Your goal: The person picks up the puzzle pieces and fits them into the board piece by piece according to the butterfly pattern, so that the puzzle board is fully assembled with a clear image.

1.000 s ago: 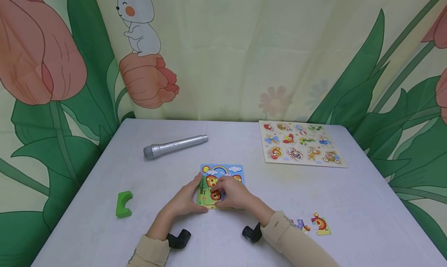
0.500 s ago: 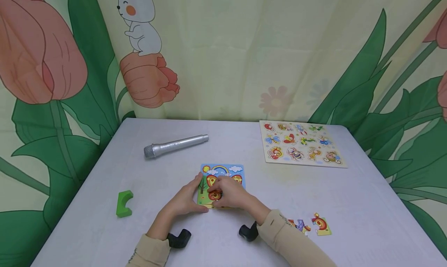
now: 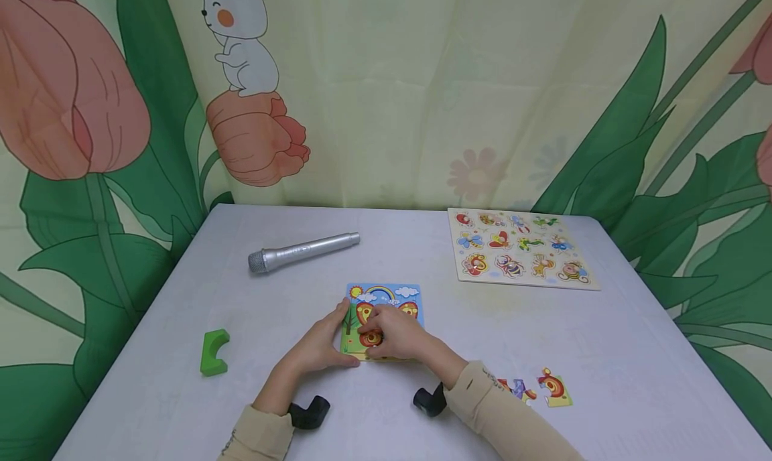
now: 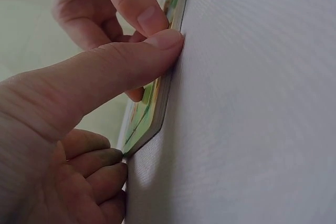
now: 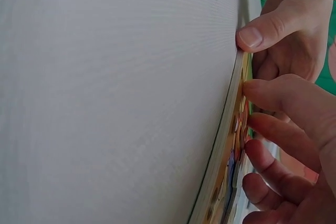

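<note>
A small square puzzle board (image 3: 416, 289) with a rainbow, a tree and a red-and-yellow butterfly lies flat at the table's middle. My left hand (image 3: 322, 342) holds its near left corner, the thumb (image 4: 165, 40) pressed on the near edge and the other fingers along the left side. Over the lower middle of the board, my right hand (image 3: 395, 332) pinches at a red-and-yellow puzzle piece (image 3: 370, 339) with thumb and index finger. In the right wrist view, its fingertips (image 5: 254, 86) meet the board's face. The hand hides the butterfly's centre and lower right.
Loose puzzle pieces (image 3: 555, 388) lie to the right, partly behind my right sleeve (image 3: 500, 407). A silver toy microphone (image 3: 307, 250) is at the back left, a green arched block (image 3: 214, 352) at the left. An insect picture board (image 3: 525, 250) lies at the back right.
My right hand has shifted slightly left on the puzzle board and now covers the purple patch seen earlier. The left hand keeps its hold in the same place.
</note>
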Available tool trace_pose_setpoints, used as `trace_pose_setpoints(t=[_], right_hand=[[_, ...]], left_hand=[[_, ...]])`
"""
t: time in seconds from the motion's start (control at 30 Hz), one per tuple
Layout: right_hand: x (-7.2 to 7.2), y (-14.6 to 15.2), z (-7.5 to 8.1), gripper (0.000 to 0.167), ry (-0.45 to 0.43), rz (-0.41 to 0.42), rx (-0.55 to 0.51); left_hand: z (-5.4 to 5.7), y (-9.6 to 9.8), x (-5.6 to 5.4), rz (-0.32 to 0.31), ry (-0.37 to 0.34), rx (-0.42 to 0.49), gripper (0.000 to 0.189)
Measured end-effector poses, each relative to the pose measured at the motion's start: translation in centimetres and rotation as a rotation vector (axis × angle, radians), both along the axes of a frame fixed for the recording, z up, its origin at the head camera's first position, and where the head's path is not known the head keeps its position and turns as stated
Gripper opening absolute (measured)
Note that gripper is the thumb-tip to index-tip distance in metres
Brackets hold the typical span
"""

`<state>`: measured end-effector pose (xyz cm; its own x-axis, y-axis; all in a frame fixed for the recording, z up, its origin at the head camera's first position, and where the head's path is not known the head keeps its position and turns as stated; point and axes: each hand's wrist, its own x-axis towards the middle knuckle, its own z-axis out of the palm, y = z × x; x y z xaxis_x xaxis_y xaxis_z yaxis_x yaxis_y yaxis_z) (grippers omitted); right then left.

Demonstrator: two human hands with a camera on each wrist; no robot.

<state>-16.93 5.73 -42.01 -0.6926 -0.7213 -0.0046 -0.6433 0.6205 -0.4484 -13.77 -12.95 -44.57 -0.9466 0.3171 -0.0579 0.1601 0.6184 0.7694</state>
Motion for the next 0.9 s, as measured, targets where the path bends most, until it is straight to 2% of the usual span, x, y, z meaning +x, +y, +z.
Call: trace_pose_setpoints(t=[0.23, 0.5, 0.9], right_hand=[[0.0, 0.1, -0.2, 0.033, 0.005, 0.003, -0.02], [-0.1, 0.5, -0.4, 0.033, -0.148, -0.033, -0.113], [0.4, 2.2, -0.6, 0.032, -0.18, -0.038, -0.198]], left_hand=[[0.2, 0.0, 0.1, 0.0, -0.003, -0.004, 0.107], [0.2, 0.0, 0.2, -0.003, -0.001, 0.001, 0.107], [0.0, 0.1, 0.1, -0.001, 0.011, -0.003, 0.108]])
